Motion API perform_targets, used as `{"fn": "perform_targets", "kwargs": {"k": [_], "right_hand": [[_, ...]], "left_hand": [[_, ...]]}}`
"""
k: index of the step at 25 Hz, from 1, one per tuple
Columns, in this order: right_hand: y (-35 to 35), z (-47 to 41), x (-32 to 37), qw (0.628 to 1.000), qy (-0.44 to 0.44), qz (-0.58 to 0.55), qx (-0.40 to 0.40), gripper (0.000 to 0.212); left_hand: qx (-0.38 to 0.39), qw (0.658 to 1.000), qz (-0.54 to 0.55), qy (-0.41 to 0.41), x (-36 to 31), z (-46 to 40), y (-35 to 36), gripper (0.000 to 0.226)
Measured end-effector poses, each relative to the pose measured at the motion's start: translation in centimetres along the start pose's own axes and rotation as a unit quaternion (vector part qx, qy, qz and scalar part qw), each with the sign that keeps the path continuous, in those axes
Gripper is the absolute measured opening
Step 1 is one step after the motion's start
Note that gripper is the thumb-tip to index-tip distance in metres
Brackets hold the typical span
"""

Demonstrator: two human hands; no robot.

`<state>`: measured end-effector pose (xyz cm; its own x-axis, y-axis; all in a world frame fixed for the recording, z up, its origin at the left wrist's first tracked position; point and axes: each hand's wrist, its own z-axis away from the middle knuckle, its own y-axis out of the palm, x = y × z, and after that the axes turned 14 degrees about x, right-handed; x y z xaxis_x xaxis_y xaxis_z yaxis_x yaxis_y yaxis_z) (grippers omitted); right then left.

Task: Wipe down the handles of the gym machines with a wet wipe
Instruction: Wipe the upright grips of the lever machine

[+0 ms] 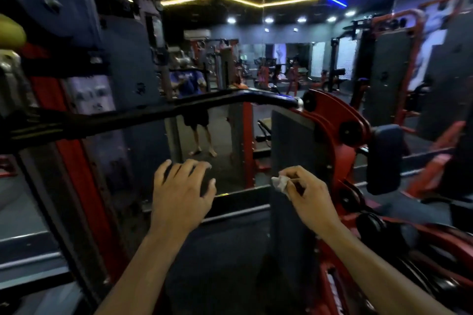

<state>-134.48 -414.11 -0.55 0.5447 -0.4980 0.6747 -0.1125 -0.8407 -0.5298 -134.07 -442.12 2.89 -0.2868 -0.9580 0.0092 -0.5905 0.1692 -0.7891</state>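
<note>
Fingers of right hand (308, 193) pinch wet wipe (280, 183); left hand (180, 190) spread free, both well below black handle bar (153, 111)

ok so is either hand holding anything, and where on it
The right hand pinches a crumpled white wipe by its edge between thumb and fingertips. The left hand holds nothing.

The bar (158, 110) runs across the view, above both hands. Left hand (179, 194) sits left of the right hand (305, 194), apart; the wipe (281, 184) is in the right hand's fingers. The pad (384, 158) stands right of them, mirror (204, 135) behind the bar.
</note>
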Motion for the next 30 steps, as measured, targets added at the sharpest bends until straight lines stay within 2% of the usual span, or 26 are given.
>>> {"fn": "perform_targets", "kwargs": {"k": [3, 5, 10, 15, 19, 21, 25, 30], "right_hand": [[-3.4, 5.3, -2.6, 0.997, 0.054, 0.042, -0.023, 0.024], [-5.8, 8.6, -3.7, 0.995, 0.087, 0.047, -0.029, 0.026], [-12.0, 16.5, -5.7, 0.99, 0.116, 0.055, -0.053, 0.03], [-19.5, 24.5, -8.2, 0.974, 0.177, 0.03, -0.138, 0.036], [-24.7, 31.6, -9.5, 0.957, 0.232, 0.02, -0.175, 0.017], [-27.6, 34.8, -10.0, 0.95, 0.254, 0.033, -0.181, 0.019], [-32.0, 38.4, -10.7, 0.943, 0.272, 0.045, -0.188, 0.035], [-35.1, 39.5, -13.0, 0.939, 0.269, 0.026, -0.214, 0.017]], "left_hand": [[0.125, 0.988, 0.089, 0.005, -5.4, 0.9, 3.0, 0.022], [0.171, 0.975, 0.141, 0.015, -9.4, 1.4, 3.9, 0.02], [0.224, 0.951, 0.208, 0.051, -18.7, 2.0, 4.9, 0.015], [0.282, 0.922, 0.246, 0.1, -30.4, 2.4, 5.9, 0.014], [0.321, 0.892, 0.28, 0.149, -40.9, 4.0, 6.7, 0.017], [0.327, 0.881, 0.302, 0.16, -45.4, 5.0, 7.0, 0.018], [0.347, 0.862, 0.331, 0.162, -51.2, 6.3, 7.8, 0.018], [0.376, 0.848, 0.336, 0.165, -55.2, 4.4, 10.4, 0.015]]}}
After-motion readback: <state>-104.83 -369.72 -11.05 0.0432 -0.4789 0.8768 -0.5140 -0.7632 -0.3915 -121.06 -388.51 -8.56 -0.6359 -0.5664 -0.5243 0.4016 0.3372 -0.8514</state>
